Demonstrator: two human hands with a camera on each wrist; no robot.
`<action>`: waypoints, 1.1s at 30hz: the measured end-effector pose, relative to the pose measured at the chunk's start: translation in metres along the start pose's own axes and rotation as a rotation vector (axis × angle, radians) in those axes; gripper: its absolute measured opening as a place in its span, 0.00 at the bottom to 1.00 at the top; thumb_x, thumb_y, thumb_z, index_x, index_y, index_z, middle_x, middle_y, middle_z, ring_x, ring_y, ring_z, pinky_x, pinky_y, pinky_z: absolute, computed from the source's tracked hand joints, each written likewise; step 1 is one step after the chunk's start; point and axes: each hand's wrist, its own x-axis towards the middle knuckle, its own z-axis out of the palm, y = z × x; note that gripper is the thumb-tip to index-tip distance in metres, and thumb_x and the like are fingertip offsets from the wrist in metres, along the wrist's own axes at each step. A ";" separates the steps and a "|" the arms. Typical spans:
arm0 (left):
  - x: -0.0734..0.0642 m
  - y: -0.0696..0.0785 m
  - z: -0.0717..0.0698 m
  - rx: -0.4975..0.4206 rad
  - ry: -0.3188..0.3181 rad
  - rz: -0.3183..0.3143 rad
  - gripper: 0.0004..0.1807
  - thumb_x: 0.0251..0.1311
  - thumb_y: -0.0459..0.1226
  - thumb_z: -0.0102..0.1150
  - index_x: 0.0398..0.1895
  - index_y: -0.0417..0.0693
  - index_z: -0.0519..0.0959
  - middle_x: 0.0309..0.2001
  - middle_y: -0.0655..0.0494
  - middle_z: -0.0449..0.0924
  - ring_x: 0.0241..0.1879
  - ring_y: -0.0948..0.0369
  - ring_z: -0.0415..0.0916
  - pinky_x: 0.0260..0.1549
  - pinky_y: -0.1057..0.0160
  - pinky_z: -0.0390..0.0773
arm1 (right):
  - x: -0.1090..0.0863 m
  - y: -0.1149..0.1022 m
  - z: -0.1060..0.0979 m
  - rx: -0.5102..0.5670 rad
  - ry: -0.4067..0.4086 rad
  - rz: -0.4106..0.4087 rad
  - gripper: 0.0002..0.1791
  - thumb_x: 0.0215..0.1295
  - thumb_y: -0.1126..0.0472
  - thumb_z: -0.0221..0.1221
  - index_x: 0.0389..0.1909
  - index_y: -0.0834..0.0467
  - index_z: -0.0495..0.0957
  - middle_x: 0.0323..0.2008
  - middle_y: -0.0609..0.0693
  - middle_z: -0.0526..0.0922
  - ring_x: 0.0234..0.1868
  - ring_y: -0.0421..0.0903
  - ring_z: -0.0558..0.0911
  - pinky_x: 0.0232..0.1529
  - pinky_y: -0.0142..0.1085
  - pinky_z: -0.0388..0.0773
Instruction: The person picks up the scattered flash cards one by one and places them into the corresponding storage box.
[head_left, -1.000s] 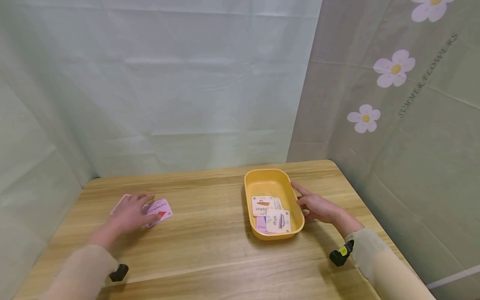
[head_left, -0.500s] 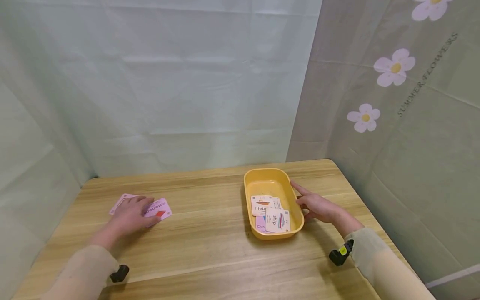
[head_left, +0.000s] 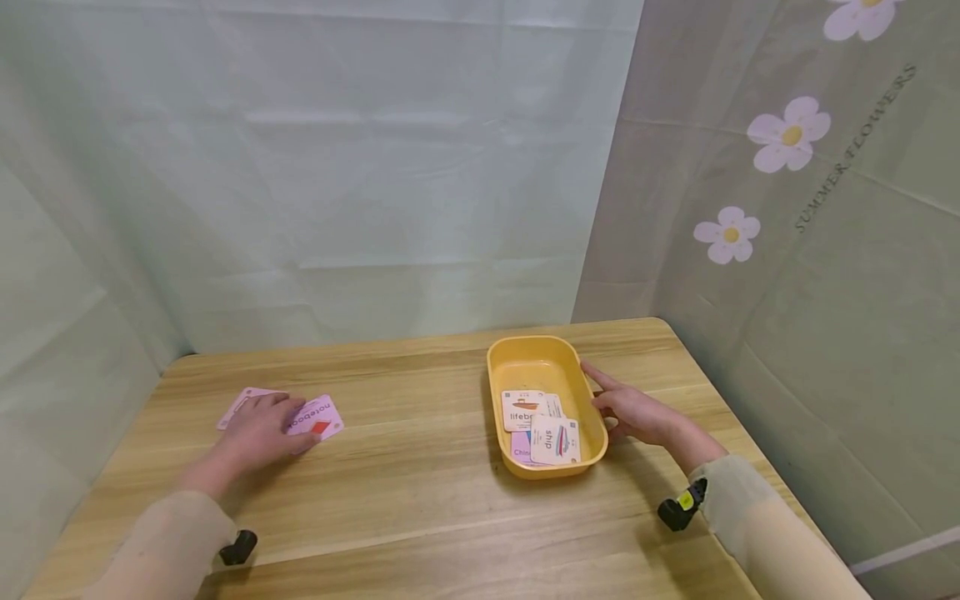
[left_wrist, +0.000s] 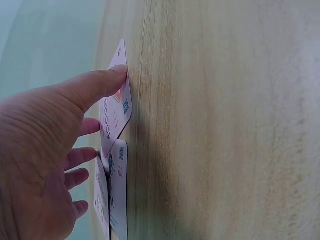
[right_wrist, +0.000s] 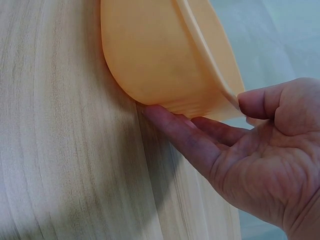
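My left hand [head_left: 262,429] is over several picture cards at the left of the table. Its thumb and index finger pinch opposite edges of a pink "notebook" card [left_wrist: 116,107], which tilts over a second card [left_wrist: 118,187]. A further pink card [head_left: 246,404] lies beyond my other fingers, partly hidden by them. On the right, a yellow plastic tray [head_left: 546,473] stands on the table, and my right hand [head_left: 637,414] holds its right side, one digit at the rim and others low against the wall. Inside the tray lie several cards, including a "ship" card [head_left: 556,441] and a "lifeb…" card [head_left: 522,411].
The wooden table [head_left: 405,517] ends at a back edge near a pale curtain [head_left: 360,167]. A grey-green curtain with white flowers [head_left: 727,236] hangs at the right. Wood surface lies between the cards and the tray.
My left hand has settled onto the notebook card, its fingers drawing in slightly. The right hand and the tray stay in place.
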 end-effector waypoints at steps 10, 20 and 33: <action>0.001 0.001 0.000 -0.035 0.022 -0.012 0.46 0.54 0.57 0.73 0.64 0.29 0.72 0.64 0.22 0.65 0.63 0.29 0.59 0.60 0.29 0.59 | 0.001 0.002 0.000 0.006 0.003 -0.001 0.42 0.76 0.65 0.44 0.84 0.42 0.37 0.77 0.69 0.51 0.68 0.63 0.67 0.56 0.60 0.78; 0.006 -0.002 0.001 -0.036 0.089 0.009 0.41 0.53 0.54 0.76 0.55 0.27 0.75 0.48 0.35 0.78 0.46 0.42 0.72 0.49 0.39 0.69 | 0.001 0.001 0.000 0.002 -0.004 -0.005 0.42 0.76 0.66 0.43 0.84 0.43 0.36 0.78 0.66 0.48 0.67 0.62 0.68 0.55 0.58 0.80; 0.004 0.005 -0.010 -0.082 0.098 -0.060 0.15 0.69 0.41 0.61 0.44 0.36 0.76 0.44 0.37 0.76 0.50 0.35 0.65 0.53 0.35 0.63 | 0.000 0.000 0.001 0.004 -0.005 -0.004 0.42 0.77 0.66 0.43 0.83 0.42 0.35 0.80 0.65 0.44 0.72 0.65 0.63 0.55 0.58 0.79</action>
